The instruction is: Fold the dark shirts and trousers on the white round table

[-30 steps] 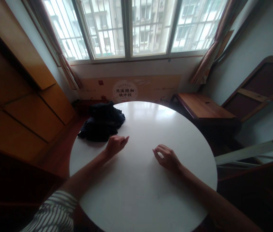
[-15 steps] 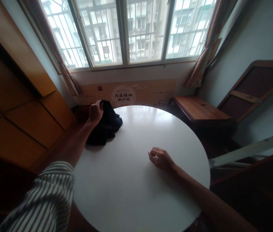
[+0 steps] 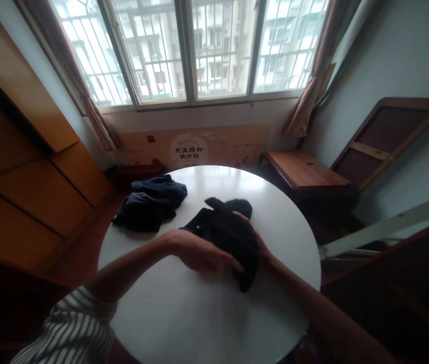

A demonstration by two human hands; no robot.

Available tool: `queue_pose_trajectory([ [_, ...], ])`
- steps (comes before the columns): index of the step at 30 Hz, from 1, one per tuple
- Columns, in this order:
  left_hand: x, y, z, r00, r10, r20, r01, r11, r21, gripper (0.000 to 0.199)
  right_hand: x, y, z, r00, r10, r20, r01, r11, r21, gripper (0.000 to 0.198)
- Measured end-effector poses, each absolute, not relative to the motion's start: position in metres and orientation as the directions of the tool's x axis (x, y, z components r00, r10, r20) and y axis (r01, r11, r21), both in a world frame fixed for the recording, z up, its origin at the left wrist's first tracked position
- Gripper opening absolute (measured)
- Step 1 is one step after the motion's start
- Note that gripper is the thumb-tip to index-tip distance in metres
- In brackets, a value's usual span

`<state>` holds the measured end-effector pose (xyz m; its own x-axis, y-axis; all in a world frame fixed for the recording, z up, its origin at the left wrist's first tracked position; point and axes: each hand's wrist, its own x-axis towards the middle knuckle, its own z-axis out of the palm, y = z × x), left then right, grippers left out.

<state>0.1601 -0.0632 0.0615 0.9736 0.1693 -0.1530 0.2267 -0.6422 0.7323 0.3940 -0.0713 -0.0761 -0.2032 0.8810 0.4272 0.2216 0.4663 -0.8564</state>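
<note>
A bunched black garment is over the middle of the round white table; its exact kind is hidden by the folds. My right hand grips it from the right side, partly hidden behind the cloth, with its upper digits curled over the fabric. My left hand lies against the garment's near left side, its lower fingers smeared by motion, so its grip is unclear. To the left, at the table's edge, sits a crumpled pile of dark navy and black clothes.
Barred windows and a printed board are beyond the table. A wooden bench stands at the back right, with a framed panel against the wall. Wooden cabinets line the left. A pale metal bar is at right.
My left hand has moved from the pile to the table's middle, and the black garment has come with it. My right hand, empty before, now takes hold of it. The view has shifted slightly.
</note>
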Motion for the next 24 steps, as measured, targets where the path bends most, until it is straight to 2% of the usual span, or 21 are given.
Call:
queue_pose_trajectory([
  [1,0.153,-0.063,0.048,0.948,0.121,-0.294,0.308,-0.585,0.750,0.040,0.395,-0.071,-0.076,-0.223,0.892,0.392,0.241,0.441,-0.865,0.052],
  [2,0.144,-0.061,0.037,0.920,0.121,-0.373,0.374,-0.555,0.743,0.043,0.395,-0.070,-0.075,-0.234,0.901,0.366,0.269,0.422,-0.866,0.044],
  [4,0.126,-0.050,0.019,0.891,0.259,-0.374,0.454,-0.544,0.705,0.044,0.395,-0.069,-0.074,-0.235,0.905,0.355,0.305,0.415,-0.857,0.043],
  [7,0.107,-0.032,0.001,0.769,0.633,-0.089,0.551,-0.586,0.595,0.033,0.395,-0.069,-0.072,-0.294,0.872,0.392,0.303,0.474,-0.827,0.055],
  [9,0.098,-0.026,-0.009,0.632,0.769,0.101,0.633,-0.587,0.504,0.028,0.398,-0.070,-0.069,-0.360,0.829,0.428,0.303,0.538,-0.787,0.062],
  [11,0.091,-0.024,-0.021,0.583,0.794,0.171,0.673,-0.590,0.447,0.028,0.404,-0.069,-0.066,-0.366,0.807,0.463,0.310,0.575,-0.757,0.062],
  [15,0.082,-0.025,-0.040,0.616,0.784,0.080,0.689,-0.585,0.428,0.053,0.420,-0.063,-0.065,-0.281,0.852,0.441,0.388,0.521,-0.760,0.053],
  [16,0.081,-0.024,-0.042,0.628,0.776,0.061,0.687,-0.589,0.426,0.053,0.422,-0.062,-0.065,-0.275,0.861,0.428,0.408,0.508,-0.759,0.052],
  [18,0.083,-0.020,-0.039,0.644,0.762,0.068,0.679,-0.610,0.409,0.039,0.421,-0.064,-0.063,-0.282,0.863,0.419,0.443,0.505,-0.741,0.053],
  [21,0.090,-0.006,-0.022,0.545,0.787,0.289,0.697,-0.617,0.364,0.019,0.404,-0.082,-0.049,-0.359,0.850,0.386,0.529,0.526,-0.666,0.052],
  [24,0.099,0.011,-0.001,0.294,0.790,0.537,0.721,-0.553,0.418,0.019,0.377,-0.112,-0.022,-0.607,0.754,0.250,0.544,0.624,-0.561,0.048],
])
